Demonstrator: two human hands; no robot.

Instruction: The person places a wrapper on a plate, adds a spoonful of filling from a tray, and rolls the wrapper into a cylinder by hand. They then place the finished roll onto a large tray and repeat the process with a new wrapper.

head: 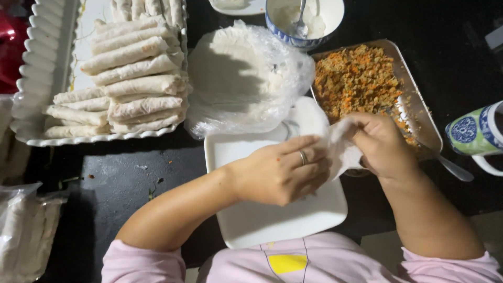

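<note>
We hold the wrapper (340,152) over the plate (272,220) — left hand (280,173) and right hand (380,147) each pinching an edge. It hangs crumpled, its long axis roughly side to side. Best we peel slowly, evenly — filling tray (419,99) lies beyond the plate.

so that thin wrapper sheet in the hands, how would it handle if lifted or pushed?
Likely floppy: the wrapper bends and folds between the left hand and right hand. Probably very light and tear-prone, since it looks thin and slightly see-through. Pushed across the white plate, it would likely bunch up rather than slide.
</note>
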